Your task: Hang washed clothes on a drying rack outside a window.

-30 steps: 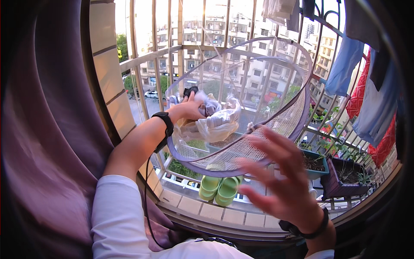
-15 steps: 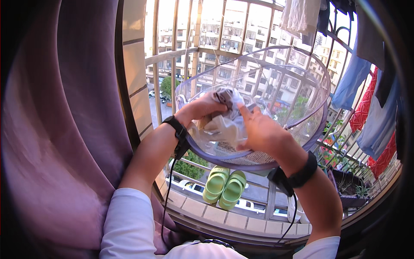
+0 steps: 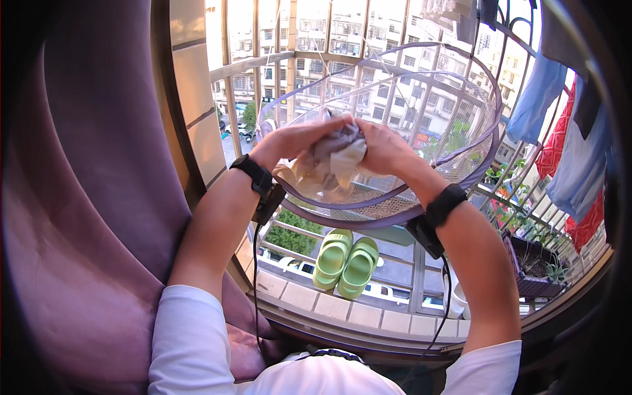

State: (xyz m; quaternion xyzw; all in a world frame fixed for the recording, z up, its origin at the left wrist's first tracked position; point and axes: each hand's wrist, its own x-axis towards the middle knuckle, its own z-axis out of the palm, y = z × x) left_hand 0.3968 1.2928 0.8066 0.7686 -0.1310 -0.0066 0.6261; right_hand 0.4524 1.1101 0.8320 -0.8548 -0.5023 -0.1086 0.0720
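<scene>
Hands: left (image 3: 299,139) and right (image 3: 387,150) both closed on a bunched grey-and-cream cloth bundle (image 3: 343,153), fingertips meeting at its top, bundle between them over the near left part of the mesh basket (image 3: 378,223); exact finger grip blurred. Reads as a two-handed cloth-handling step, and the next move calls for a firm hold on both sides, loose folds below the hands kept off the mesh. Vs 1.0 s ago: right hand was empty, spread well apart from the cloth; now it's on it opposite the left.
</scene>
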